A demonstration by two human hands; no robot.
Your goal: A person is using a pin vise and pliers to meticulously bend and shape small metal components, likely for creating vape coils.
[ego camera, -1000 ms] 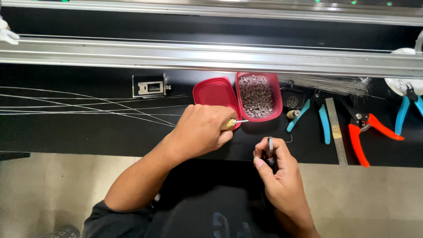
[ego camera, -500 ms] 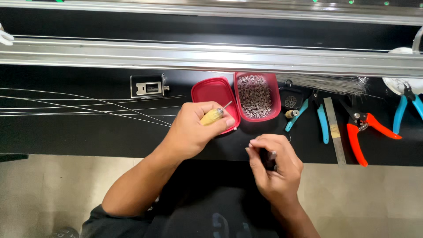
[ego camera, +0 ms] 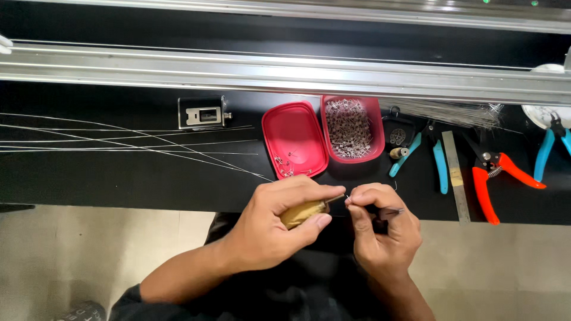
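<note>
- My left hand (ego camera: 270, 229) is clenched around a tool (ego camera: 304, 212) with a yellowish handle. The handle lies across the palm, and its thin metal tip points to the right, toward my other hand.
- My right hand (ego camera: 383, 229) pinches a very small part (ego camera: 349, 198) between thumb and forefinger. I cannot tell its exact shape, it is too small. A thin dark piece also sticks out to the right of these fingers.
- The relation that matters: the tool's long axis runs nearly level, from left to right, and its tip meets the part just at the right fingertips. The 2 hands are almost touching, over the near table (ego camera: 89, 184) edge.
- The left hand holds the tool, so it is the nearer one for guiding the tip. The right hand only holds the part steady, I judge.
- Behind the hands lies a red lid (ego camera: 294, 137) with a few small pieces on it, and beside it a red box (ego camera: 373, 128) full of the same pieces.
- Thin wires (ego camera: 119, 142) lie on the left of the table. On the right are blue pliers (ego camera: 437, 160), a steel ruler (ego camera: 457, 178) and orange cutters (ego camera: 499, 178), all well apart from my hands.
</note>
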